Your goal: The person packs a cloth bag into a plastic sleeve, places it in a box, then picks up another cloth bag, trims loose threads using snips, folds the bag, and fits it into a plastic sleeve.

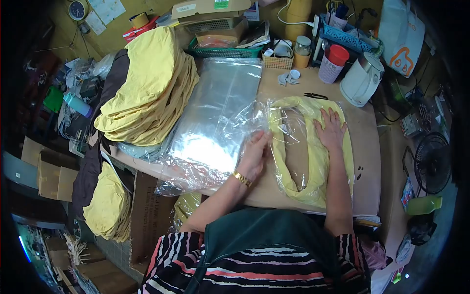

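Observation:
A folded yellow fabric piece (318, 181) lies on the table inside a clear plastic bag, with an oval opening in its middle. My right hand (331, 130) rests flat on its upper right part, fingers spread. At the bag's left edge, my left hand (255, 153) has its fingers pinched together at the clear plastic. A gold watch is on that wrist. Left of it lies a stack of clear plastic bags (220, 108). Farther left is a tall pile of yellow fabric pieces (152, 73) with dark brown parts.
Small black scissors (316, 96), a white kettle (362, 78), a pink cup holder (331, 68) and a wicker basket (277, 61) stand or lie along the table's back. More yellow fabric (105, 206) hangs at the left. A black fan (432, 161) is at the right.

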### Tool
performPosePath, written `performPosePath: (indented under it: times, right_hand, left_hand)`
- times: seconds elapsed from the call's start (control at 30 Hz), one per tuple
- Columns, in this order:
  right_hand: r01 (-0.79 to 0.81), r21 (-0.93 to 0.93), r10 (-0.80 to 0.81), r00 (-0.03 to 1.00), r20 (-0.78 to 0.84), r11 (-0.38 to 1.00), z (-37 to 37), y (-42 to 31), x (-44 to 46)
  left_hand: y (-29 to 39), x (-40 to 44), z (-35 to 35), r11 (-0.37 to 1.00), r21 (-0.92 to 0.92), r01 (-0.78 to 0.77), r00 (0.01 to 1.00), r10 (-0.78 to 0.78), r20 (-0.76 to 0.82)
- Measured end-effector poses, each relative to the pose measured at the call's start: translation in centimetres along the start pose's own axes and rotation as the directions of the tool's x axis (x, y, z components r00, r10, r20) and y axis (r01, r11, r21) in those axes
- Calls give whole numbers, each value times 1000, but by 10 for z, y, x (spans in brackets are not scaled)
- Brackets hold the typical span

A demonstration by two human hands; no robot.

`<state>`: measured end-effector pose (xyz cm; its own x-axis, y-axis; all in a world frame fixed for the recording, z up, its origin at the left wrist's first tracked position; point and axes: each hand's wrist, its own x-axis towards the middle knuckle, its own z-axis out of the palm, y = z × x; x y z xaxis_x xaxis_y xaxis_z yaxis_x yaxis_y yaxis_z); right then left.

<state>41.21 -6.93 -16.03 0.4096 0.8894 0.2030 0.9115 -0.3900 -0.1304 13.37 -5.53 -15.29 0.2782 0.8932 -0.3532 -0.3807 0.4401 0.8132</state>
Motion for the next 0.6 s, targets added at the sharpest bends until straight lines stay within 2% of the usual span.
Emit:
performPosePath:
  times: [0.07,0.13,0.2,0.23,0.27,0.3,0.33,0.37,0.47,0.53,0.57,0.6]
  right_hand:
    - [-7,15,7,1000,7,1000,0,0,-1]
    - [-16,15,16,1000,13,1000,-2,-2,-1]
    - [-27,17,26,999,21,999,-2,0,-1]
    - [-28,18,28,999,20,999,-1,0,-1]
    - [-29,19,29,999,19,999,0,0,0]
    - [-32,20,31,999,20,999,0,-1,0]
    - [-35,17,34,999,27,999,-1,-1,1]
    - [-38,14,37,999,34,999,-1,-1,1]
    - [-37,23,36,999,36,999,-3,-2,0]
    - [-38,16,38,999,37,999,-3,-1,1]
    - [-37,10,37,999,37,999,-3,-2,1]
    - [-36,13,35,999,38,999,-3,-3,1]
  left_hand:
    - [-13,28,-18,965,-242,101,980,-54,192]
    - [14,3,7,956,-289,46,990,-5,143]
    - [33,-18,17,874,-471,117,992,-85,89]
    - [27,-12,11,811,-552,193,980,-187,68]
    - [20,-6,-1,813,-549,195,980,-188,69]
    - [11,0,-17,696,-646,315,942,-144,303]
    - [15,-3,-24,565,-691,451,857,-58,512]
    - [18,-6,-28,566,-689,453,856,-61,513]
    - [48,-30,-27,695,-580,424,868,-129,480]
    - [58,-33,-39,893,-326,311,796,-57,602]
    - [54,-28,-50,894,-325,308,798,-57,600]
    - [40,-17,-68,960,-162,227,831,-104,546]
